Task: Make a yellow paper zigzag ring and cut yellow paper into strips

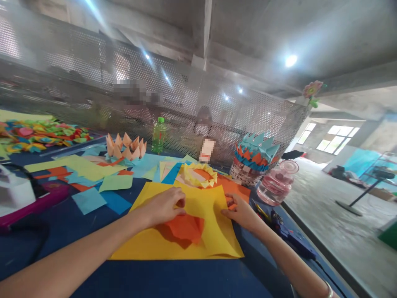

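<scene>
My left hand (167, 203) is closed above a large yellow sheet of paper (214, 244), its thumb and fingertips curled in. From that grip hangs an orange piece of paper (189, 228), which casts a shadow on the yellow sheet. At the sheet's right edge is my right hand (240, 212), its thumb and fingers apart and nothing visibly gripped. Just beyond the sheet sits a yellow ring of folded paper points (200, 175). Part of a larger orange sheet (240, 190) shows behind my right hand.
Cut coloured papers (89, 169) and a peach folded-paper ring (125, 150) lie to the left, near a green bottle (159, 135). At right stand stacked folded-paper rings (256, 151), a pink-tinted jar (275, 184) and a corded glue gun (288, 236). A perforated screen (186, 99) rises behind.
</scene>
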Demonstrator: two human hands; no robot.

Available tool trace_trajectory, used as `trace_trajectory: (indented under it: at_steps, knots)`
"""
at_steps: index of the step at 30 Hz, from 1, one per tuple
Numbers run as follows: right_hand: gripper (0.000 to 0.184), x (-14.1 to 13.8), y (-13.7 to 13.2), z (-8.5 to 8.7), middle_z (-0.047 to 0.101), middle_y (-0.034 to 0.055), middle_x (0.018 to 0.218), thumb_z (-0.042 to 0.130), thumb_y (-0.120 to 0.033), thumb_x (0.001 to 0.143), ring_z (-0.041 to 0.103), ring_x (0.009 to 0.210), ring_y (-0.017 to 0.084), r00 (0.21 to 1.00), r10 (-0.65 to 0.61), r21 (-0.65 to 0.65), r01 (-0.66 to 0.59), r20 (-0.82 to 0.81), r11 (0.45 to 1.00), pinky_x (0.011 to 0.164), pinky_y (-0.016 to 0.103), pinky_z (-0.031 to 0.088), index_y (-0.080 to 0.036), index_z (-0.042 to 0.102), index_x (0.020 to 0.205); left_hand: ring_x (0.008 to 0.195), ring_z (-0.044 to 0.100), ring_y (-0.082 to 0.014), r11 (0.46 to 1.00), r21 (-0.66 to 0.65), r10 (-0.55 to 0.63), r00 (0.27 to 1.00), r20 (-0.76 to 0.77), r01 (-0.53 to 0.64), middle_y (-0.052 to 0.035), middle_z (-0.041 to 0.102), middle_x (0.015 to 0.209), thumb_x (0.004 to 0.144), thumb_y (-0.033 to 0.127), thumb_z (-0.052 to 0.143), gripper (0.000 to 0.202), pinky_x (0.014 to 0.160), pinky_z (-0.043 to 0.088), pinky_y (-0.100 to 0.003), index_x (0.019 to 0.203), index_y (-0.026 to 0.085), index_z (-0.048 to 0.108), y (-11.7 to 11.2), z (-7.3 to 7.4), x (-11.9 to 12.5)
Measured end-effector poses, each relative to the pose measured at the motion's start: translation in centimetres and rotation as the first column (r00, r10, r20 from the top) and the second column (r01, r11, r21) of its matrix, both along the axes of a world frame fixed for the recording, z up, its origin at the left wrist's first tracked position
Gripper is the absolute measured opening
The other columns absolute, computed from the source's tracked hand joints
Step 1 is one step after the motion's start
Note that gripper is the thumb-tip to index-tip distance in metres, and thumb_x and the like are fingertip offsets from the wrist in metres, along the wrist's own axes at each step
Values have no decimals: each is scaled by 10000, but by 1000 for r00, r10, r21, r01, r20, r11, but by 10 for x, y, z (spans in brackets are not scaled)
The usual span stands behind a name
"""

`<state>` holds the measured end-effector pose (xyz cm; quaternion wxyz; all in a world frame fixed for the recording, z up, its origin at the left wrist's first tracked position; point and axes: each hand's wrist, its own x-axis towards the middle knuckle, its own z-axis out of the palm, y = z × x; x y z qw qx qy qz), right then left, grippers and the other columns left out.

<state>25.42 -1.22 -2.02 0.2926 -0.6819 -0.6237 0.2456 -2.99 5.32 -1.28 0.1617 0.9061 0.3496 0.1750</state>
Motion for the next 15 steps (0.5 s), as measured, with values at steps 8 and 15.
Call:
trace_trajectory:
  at_steps: [8,15]
  knots:
    - [432,2,-4,10,571,116,1083,558,-326,781,572,958,230,937,-158,237,84,313,968,836,356,439,-143,525,1170,847,571,-208,1000,-9,-21,1000,-8,21,-56,612,888,778,280,579,106,755,423,-315,782,175,585,-1,2,1]
    - [410,-27,18,33,565,120,1193,542,-322,833,548,1074,252,869,3,150,-89,494,985,901,390,394,-185,505,1218,882,564,-222,999,25,-29,1000,-12,29,-71,612,908,773,235,578,65,775,428,-320,784,171,576,-2,1,0]
